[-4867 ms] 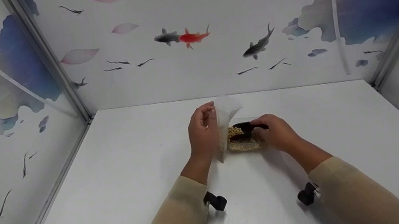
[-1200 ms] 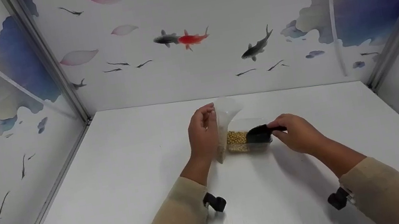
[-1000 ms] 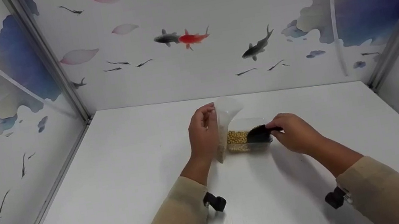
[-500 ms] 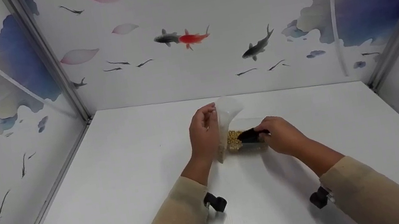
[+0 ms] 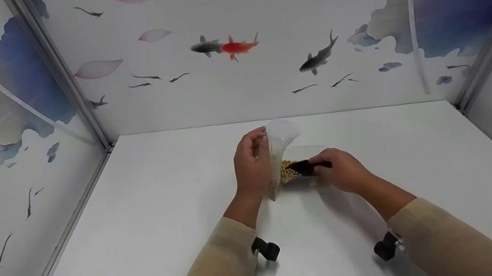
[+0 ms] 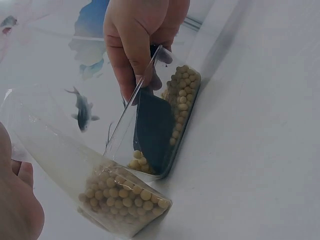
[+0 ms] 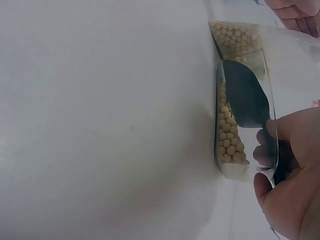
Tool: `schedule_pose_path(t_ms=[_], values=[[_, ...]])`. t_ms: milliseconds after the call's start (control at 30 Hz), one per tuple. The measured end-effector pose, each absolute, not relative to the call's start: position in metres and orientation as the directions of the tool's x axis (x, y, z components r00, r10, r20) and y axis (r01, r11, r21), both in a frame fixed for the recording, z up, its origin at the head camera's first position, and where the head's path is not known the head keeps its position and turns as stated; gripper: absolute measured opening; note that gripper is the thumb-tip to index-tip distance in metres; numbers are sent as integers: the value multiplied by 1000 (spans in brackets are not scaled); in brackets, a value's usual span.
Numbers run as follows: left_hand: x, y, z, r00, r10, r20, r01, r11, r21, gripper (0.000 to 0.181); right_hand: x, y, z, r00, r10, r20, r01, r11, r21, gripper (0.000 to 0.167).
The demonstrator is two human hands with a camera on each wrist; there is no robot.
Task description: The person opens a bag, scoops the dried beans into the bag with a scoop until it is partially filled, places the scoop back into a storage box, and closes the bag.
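Note:
My left hand (image 5: 251, 166) holds a clear plastic bag (image 6: 120, 197) upright by its upper side, its mouth flared to the right. Soybeans fill the lower part of the bag. Against it stands a clear rectangular container (image 7: 239, 173) with loose soybeans (image 7: 231, 142) along its bottom. Inside the container is a black scoop (image 7: 245, 95), whose blade points at the bag end among the beans. The scoop's handle is gripped by my right hand (image 5: 342, 169), above the container's right end. The blade's inside is turned away in both wrist views, so its load is hidden.
A white table (image 5: 166, 229) spreads around the bag and container. White panels with painted fish (image 5: 239, 46) enclose it at the back and sides, joined by metal posts (image 5: 63, 73). A black camera mount (image 5: 266, 249) sits on each sleeve.
From the container's right end, my right hand has moved the scoop left through the beans toward the bag. My left hand and the bag have stayed almost still.

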State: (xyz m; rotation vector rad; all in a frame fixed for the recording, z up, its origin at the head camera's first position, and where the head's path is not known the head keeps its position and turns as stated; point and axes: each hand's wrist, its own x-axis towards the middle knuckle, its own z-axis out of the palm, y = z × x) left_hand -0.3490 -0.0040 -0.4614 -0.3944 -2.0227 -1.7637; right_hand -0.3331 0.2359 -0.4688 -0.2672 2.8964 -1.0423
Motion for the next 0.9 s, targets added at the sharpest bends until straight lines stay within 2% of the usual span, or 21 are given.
schedule_pose_path(t_ms=[900], values=[[-349,-4,-465,-848,-49,528,515,161,842,28,-320,261,-478,-979,-79,190,-198,615,-763,34]])
